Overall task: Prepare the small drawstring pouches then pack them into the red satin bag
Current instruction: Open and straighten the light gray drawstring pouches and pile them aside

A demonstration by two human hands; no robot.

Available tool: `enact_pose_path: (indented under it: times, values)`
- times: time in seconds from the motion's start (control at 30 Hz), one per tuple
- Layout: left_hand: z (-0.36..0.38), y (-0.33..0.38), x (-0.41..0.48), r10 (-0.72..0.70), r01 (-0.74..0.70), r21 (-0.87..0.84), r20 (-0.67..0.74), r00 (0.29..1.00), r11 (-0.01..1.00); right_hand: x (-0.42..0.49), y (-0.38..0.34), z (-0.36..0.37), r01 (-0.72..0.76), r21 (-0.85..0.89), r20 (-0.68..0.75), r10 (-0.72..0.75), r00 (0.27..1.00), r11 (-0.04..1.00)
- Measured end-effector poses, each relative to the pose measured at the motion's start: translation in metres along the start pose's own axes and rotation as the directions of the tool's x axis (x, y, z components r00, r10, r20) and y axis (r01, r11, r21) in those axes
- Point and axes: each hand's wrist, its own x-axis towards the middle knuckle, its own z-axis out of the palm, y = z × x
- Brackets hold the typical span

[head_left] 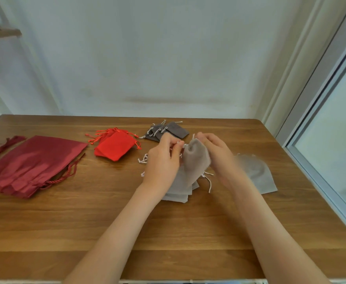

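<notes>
I hold a light grey drawstring pouch point(196, 158) above the table, its mouth gathered at the top. My left hand point(162, 158) pinches the white cord at the pouch's left side, and my right hand point(216, 149) grips the cord and rim on the right. Under my hands lies a small pile of light grey pouches point(180, 191), and one more grey pouch point(258, 173) lies flat to the right. A stack of small bright red pouches point(115, 146) and a stack of dark grey pouches point(168, 131) sit further back. The red satin bags point(30, 165) lie flat at the left.
The wooden table point(168, 232) ends at a white wall behind. A window frame point(321, 140) runs along the table's right edge. A shelf edge point(2, 33) shows at the upper left.
</notes>
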Motion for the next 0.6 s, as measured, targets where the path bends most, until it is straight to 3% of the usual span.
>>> enact_pose_path:
  times: [0.1,0.23,0.33,0.47,0.53,0.6]
  values:
    - [0.010,0.021,0.004,-0.005,0.005,0.014,0.012,1.000,1.000,-0.012,-0.013,-0.024,0.010,-0.213,-0.011,-0.012,1.000,0.977]
    - [0.036,0.040,0.010,-0.003,-0.002,0.098,0.043,0.999,0.995,-0.035,-0.033,-0.066,-0.036,-0.299,0.031,0.047,0.998,0.953]
    - [0.060,0.054,0.008,-0.001,-0.009,0.111,0.090,0.996,0.994,-0.045,-0.033,-0.095,-0.063,-0.430,-0.042,0.049,0.998,0.901]
    - [0.087,0.064,-0.002,-0.111,0.135,-0.051,0.331,0.937,0.990,-0.042,-0.009,-0.126,-0.118,-0.620,-0.233,-0.039,0.972,0.776]
    - [0.093,0.064,-0.006,-0.129,0.164,-0.038,0.456,0.880,0.986,-0.041,0.006,-0.132,-0.143,-0.652,-0.273,-0.055,0.960,0.745]
    - [0.094,0.060,-0.010,-0.113,0.112,0.032,0.496,0.861,0.993,-0.040,0.021,-0.132,-0.160,-0.652,-0.299,-0.057,0.953,0.741]
